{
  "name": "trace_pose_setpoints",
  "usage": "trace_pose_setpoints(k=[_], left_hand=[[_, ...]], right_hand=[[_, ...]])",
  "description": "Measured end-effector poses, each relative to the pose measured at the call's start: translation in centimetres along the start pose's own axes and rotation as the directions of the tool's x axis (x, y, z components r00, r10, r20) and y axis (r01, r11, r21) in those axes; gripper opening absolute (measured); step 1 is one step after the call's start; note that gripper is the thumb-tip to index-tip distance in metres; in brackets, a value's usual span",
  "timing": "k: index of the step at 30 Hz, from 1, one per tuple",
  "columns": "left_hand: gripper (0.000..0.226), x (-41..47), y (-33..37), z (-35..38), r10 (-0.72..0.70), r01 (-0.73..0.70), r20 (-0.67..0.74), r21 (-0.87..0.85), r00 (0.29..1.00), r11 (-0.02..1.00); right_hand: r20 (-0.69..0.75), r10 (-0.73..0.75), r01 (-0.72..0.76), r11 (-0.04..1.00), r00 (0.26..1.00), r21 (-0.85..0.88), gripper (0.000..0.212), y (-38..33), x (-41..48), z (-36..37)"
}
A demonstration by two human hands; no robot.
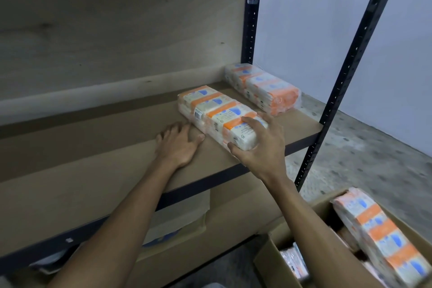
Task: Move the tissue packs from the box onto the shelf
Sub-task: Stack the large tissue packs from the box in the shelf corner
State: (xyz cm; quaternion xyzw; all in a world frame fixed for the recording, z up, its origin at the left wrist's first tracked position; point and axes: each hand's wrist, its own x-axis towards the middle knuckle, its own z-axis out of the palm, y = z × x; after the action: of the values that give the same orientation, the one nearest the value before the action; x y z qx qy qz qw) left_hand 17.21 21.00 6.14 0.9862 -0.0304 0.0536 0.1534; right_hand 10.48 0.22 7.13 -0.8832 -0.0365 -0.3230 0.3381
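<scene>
Two long white-and-orange tissue packs lie on the brown shelf point(98, 161). One tissue pack point(261, 87) rests at the far right by the back board. The nearer tissue pack point(210, 110) lies diagonally in the middle; my right hand point(261, 145) grips its near end. My left hand point(178, 145) lies flat on the shelf board, its fingertips touching the pack's left side. At the lower right an open cardboard box point(275, 255) holds another tissue pack point(378, 234) standing tilted, with more beneath it.
Black metal uprights point(346, 77) frame the shelf's right end, and a black rail point(210, 177) runs along its front edge. A flattened carton point(177, 224) sits on the level below. Grey concrete floor point(364, 154) and a white wall lie to the right.
</scene>
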Motion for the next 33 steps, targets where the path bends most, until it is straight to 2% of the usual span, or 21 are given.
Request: trace_pose_setpoints(k=[3,8,20,33], left_hand=[[0.066,0.0,0.4,-0.1,-0.006,0.005,0.039,0.048,0.999,0.999],[0.065,-0.3,0.6,-0.6,-0.006,0.005,0.024,0.058,1.0,0.998],[0.056,2.2,2.6,0.2,0.102,-0.102,-0.002,0.016,0.995,0.995],[0.056,7.4,6.5,2.2,0.136,-0.134,0.071,-0.031,0.988,0.99]], right_hand=[[-0.039,0.004,-0.002,0.999,0.999,0.038,0.065,0.0,0.0,0.2],[-0.099,0.009,-0.001,0.997,0.995,0.083,0.066,-0.2,0.1,0.9],[-0.325,-0.031,0.057,0.996,0.945,0.071,0.057,0.6,5.2,-1.2],[-0.379,0.033,-0.002,0.997,0.925,0.081,0.055,5.4,13.2,-3.8]])
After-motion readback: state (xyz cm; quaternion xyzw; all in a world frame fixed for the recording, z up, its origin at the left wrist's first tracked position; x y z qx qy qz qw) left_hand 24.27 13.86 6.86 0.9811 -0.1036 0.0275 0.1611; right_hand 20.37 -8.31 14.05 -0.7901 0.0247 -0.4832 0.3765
